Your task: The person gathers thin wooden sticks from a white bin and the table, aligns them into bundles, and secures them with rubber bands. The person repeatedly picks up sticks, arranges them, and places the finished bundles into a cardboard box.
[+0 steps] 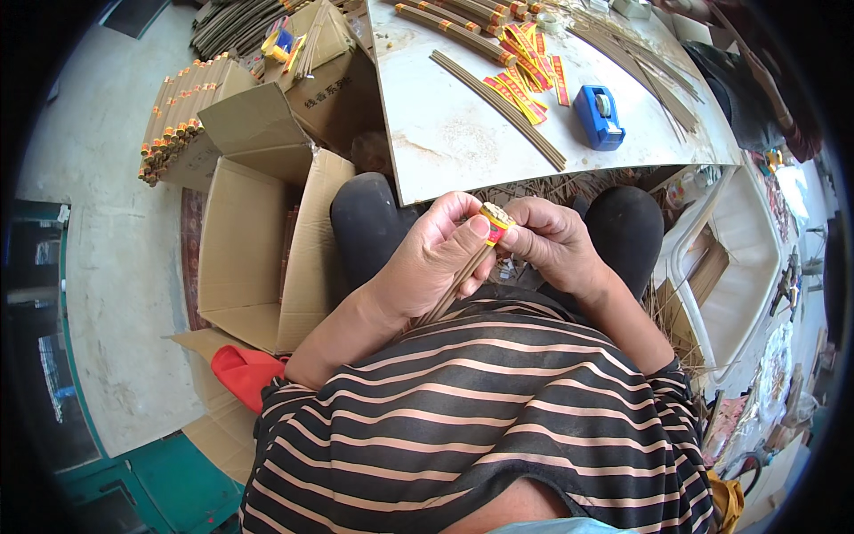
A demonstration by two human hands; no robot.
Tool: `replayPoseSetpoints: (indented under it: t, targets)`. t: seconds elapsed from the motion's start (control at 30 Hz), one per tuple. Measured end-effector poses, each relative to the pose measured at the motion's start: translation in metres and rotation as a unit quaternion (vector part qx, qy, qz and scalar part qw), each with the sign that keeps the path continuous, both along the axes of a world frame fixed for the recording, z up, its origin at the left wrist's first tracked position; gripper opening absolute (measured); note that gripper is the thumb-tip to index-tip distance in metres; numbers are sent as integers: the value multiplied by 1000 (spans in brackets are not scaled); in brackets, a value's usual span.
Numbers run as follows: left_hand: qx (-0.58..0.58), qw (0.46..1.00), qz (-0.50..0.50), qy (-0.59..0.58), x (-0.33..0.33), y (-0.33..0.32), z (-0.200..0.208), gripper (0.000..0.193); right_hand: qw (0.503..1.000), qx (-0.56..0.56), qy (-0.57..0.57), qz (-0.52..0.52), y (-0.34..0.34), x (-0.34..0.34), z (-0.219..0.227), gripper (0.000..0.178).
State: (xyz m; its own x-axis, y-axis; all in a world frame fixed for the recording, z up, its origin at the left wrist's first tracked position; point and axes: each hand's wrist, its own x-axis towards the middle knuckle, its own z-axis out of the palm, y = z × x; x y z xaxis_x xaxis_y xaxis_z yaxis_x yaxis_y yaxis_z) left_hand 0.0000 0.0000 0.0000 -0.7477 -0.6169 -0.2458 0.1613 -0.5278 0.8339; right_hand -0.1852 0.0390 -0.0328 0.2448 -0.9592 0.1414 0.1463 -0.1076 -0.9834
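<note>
Above my lap, my left hand (440, 254) is closed round a bundle of brown incense sticks (445, 298). A red and yellow paper band (495, 222) wraps the bundle's upper end, where the stick tips show. The thumb and fingers of my right hand (553, 245) pinch that band from the right side. The bundle's lower part slants down toward my striped shirt and is partly hidden by my left hand. On the white table ahead lie a row of loose incense sticks (498, 109), a heap of red and yellow paper labels (529, 67) and a blue tape dispenser (600, 117).
An opened cardboard box (240, 249) stands left of my knees, with banded bundles (178, 111) stacked behind it. More loose sticks (645, 67) lie at the table's far right. A white tub (738, 267) stands to my right. Another person's arm (769, 89) shows at far right.
</note>
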Motion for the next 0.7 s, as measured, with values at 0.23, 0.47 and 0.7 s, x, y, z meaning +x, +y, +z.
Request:
replayPoseSetpoints:
  t: [0.23,0.47,0.7]
  targets:
    - [71,994,-45,68,0,-7,-5,32,993,42,-110,18,-7,-1,-2,15]
    - [116,982,-89,120,-3,-17,-14,39,986,-151,66,-28,-13,-8,-3,34]
    - [-84,996,-28,-27,-11,-10,-12,42,995,10,-94,-21,0,-5,2,27]
